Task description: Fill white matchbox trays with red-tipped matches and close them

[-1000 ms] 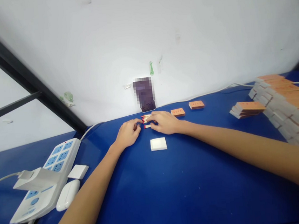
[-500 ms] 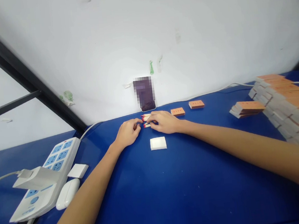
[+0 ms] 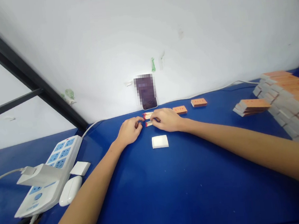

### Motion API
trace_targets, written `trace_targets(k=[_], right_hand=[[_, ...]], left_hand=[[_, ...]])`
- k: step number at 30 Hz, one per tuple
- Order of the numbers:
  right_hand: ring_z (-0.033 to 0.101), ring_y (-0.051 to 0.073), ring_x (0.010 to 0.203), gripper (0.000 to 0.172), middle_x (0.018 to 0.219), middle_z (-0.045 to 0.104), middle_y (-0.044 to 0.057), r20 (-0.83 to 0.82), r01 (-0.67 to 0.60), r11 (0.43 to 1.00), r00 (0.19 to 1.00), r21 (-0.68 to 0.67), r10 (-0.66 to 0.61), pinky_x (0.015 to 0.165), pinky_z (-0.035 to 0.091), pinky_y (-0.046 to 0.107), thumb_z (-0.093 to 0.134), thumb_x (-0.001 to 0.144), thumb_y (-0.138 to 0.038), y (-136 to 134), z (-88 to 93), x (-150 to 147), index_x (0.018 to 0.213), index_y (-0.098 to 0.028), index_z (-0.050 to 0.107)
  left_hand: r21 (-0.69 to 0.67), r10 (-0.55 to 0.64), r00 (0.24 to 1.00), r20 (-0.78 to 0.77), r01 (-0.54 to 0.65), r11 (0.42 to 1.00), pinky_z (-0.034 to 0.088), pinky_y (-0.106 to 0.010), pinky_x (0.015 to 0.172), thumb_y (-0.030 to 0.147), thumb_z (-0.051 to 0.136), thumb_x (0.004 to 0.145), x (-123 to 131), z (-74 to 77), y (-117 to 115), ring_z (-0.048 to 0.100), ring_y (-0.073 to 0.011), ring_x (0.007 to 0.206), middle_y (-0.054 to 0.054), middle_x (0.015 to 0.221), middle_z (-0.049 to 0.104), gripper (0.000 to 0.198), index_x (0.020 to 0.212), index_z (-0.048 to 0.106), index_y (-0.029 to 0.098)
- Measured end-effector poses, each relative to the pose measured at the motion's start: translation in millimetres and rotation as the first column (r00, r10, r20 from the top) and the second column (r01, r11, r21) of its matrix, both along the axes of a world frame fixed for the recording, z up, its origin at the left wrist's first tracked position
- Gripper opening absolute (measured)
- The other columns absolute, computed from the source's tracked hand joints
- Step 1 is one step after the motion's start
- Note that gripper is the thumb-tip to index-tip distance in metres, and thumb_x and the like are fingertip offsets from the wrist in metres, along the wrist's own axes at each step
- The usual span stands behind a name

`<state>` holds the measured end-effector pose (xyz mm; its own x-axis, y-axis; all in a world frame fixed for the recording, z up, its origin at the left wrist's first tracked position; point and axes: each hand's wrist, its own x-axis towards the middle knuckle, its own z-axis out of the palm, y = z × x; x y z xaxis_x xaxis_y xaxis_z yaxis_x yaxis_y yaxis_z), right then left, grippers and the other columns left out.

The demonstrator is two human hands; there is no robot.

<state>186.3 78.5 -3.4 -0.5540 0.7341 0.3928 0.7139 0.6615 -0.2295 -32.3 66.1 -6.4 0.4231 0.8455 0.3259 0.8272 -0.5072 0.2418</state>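
Observation:
Red-tipped matches (image 3: 147,115) lie in a small pile near the wall, with a few more matches (image 3: 148,124) just in front of them. My left hand (image 3: 130,131) rests on the table left of the matches; its index finger reaches to their red heads, and its thumb stands apart. From the right, my right hand (image 3: 167,120) bends its fingers over the stick ends, thumb and index closed around the nearer matches. Its fingertips partly hide the sticks. A small white matchbox tray (image 3: 160,141) sits in front of both hands.
Orange matchboxes (image 3: 180,110) stand at the back, beside a larger stack (image 3: 293,101) on the right. A phone (image 3: 146,91) leans on the wall. At left are a power strip (image 3: 52,174), a white earphone case (image 3: 70,190) and a flat white square (image 3: 80,168).
The view has shifted slightly. The nearer matches sit a little differently under my right fingers, showing more red heads; both hands stay at almost the same place.

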Motion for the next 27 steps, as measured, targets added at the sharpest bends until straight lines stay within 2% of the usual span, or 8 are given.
trace_targets(k=[4,13,17,23,27], right_hand=[[0.061,0.019,0.083,0.023,0.093,0.072,0.004,0.004,-0.033,0.999,0.999,-0.015,0.033,0.068,0.035,0.028,0.051,0.088,-0.025,0.5,-0.8,0.0,0.091,-0.021,0.073],[0.060,0.019,0.079,0.021,0.089,0.070,0.004,-0.012,-0.016,1.000,1.000,0.000,0.016,0.068,0.034,0.029,0.051,0.086,-0.025,0.2,-2.1,0.3,0.088,-0.020,0.072],[0.059,0.019,0.082,0.025,0.093,0.068,0.005,-0.016,0.004,1.000,1.000,-0.010,-0.005,0.070,0.035,0.029,0.050,0.086,-0.022,-0.3,-1.0,0.5,0.098,-0.020,0.072],[0.059,0.020,0.087,0.032,0.101,0.065,0.007,0.073,0.051,0.997,0.996,-0.057,-0.046,0.072,0.036,0.029,0.047,0.090,-0.026,-1.3,1.6,0.3,0.113,-0.023,0.070],[0.059,0.020,0.090,0.035,0.101,0.066,0.006,0.108,0.048,0.998,0.993,-0.050,-0.043,0.072,0.036,0.029,0.046,0.091,-0.026,-1.4,2.0,0.3,0.116,-0.023,0.069]], left_hand=[[-0.004,0.012,1.000,0.003,-0.012,1.000,0.040,-0.027,0.063,0.022,0.045,0.087,1.0,1.3,-1.3,0.056,-0.0161,0.064,0.000,0.072,0.065,0.033,0.109,0.069,0.021],[-0.009,0.008,1.000,0.010,-0.008,1.000,0.040,-0.027,0.063,0.021,0.046,0.087,1.0,1.2,-1.4,0.056,-0.0160,0.065,0.000,0.071,0.063,0.032,0.109,0.068,0.022],[-0.018,0.012,1.000,0.012,-0.012,1.000,0.041,-0.027,0.065,0.021,0.046,0.087,1.5,1.9,-2.3,0.056,-0.0162,0.065,0.000,0.071,0.064,0.032,0.110,0.068,0.022],[-0.022,0.025,0.999,0.020,-0.024,0.999,0.042,-0.028,0.065,0.021,0.045,0.087,2.3,3.0,-2.6,0.056,-0.0163,0.063,0.000,0.068,0.061,0.035,0.116,0.065,0.018],[-0.023,0.035,0.999,-0.002,-0.035,0.999,0.043,-0.028,0.067,0.022,0.043,0.088,3.1,3.7,-2.9,0.057,-0.0168,0.064,-0.001,0.069,0.062,0.036,0.116,0.066,0.017]])
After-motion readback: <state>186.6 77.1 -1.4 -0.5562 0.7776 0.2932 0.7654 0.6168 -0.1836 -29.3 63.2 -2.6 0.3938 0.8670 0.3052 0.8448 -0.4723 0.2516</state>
